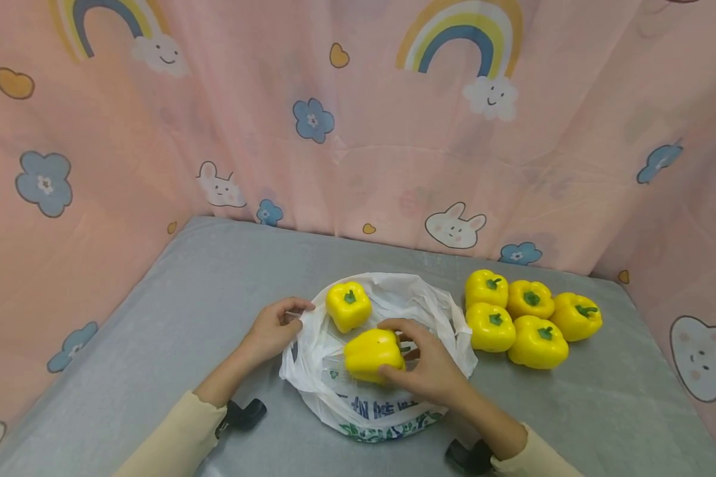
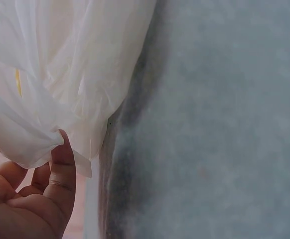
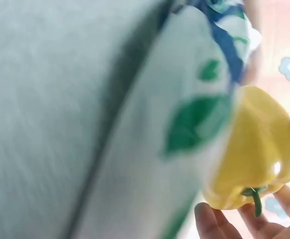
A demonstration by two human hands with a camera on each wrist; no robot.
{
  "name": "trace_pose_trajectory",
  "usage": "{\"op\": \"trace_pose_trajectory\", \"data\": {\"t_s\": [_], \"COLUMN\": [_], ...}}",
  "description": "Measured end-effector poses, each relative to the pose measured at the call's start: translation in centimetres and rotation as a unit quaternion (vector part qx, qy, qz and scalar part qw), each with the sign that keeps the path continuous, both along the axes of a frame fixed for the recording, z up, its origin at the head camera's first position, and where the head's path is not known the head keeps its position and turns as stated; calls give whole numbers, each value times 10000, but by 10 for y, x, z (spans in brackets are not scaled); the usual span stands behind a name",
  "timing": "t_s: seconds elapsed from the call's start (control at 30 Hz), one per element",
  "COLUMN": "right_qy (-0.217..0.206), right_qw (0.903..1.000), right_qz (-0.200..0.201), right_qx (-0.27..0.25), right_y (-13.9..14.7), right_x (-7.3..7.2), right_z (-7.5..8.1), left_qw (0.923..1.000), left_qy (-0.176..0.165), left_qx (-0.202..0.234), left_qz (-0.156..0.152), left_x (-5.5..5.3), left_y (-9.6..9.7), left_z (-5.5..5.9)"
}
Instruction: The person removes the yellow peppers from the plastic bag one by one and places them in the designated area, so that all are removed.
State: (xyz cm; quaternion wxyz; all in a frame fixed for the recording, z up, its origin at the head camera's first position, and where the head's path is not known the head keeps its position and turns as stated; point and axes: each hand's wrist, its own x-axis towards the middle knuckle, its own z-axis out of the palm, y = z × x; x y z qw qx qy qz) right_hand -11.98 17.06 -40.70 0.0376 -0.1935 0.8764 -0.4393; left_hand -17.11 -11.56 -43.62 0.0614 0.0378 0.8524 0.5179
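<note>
A white plastic bag [image 1: 334, 411] with blue and green print lies spread on the table, its mouth gaping upward. My left hand [image 1: 274, 328] pinches the bag's left rim; in the left wrist view, thin film [image 2: 30, 144] hangs between its thumb and fingers. Over the bag's mouth, my right hand [image 1: 426, 364] grips a yellow bell pepper [image 1: 370, 356] lying on its side. The right wrist view shows its green stem [image 3: 256, 201] turned toward the fingers. Another yellow bell pepper [image 1: 349, 306] sits inside the bag at the back left, stem up.
Several more yellow bell peppers [image 1: 492, 326] stand grouped on the grey tablecloth [image 1: 227, 265], right of the bag. A pink printed curtain [image 1: 364, 165] rises behind the table and along both sides. Black wrist mounts [image 1: 244, 415] sit below each hand.
</note>
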Motion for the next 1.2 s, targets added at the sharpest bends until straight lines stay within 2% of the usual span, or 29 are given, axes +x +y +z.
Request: {"op": "trace_pose_trajectory", "data": {"t_s": [0.17,0.43,0.6,0.8,1.03,1.2], "right_qy": [615,1066,1369,1770,2032,2329], "right_qw": [9978,9899,9823,9677,9525,9344], "right_qz": [-260,-932,-1280,-1794,-2263,-2676], "right_qx": [8,59,1,-21,181,341], "right_y": [16,48,66,89,126,149], "right_x": [1,9,12,16,22,27], "right_z": [14,46,58,66,73,77], "left_qw": [10000,9999,9999,9999,9999,9999], "left_qy": [13,-61,-59,-33,-58,-42], "left_qx": [-58,-132,-127,-91,-72,-93], "left_qz": [16,27,7,-34,-62,-20], "left_x": [1,1,0,-1,0,0], "left_y": [0,-1,-1,0,0,-1], "left_z": [0,2,2,3,2,1]}}
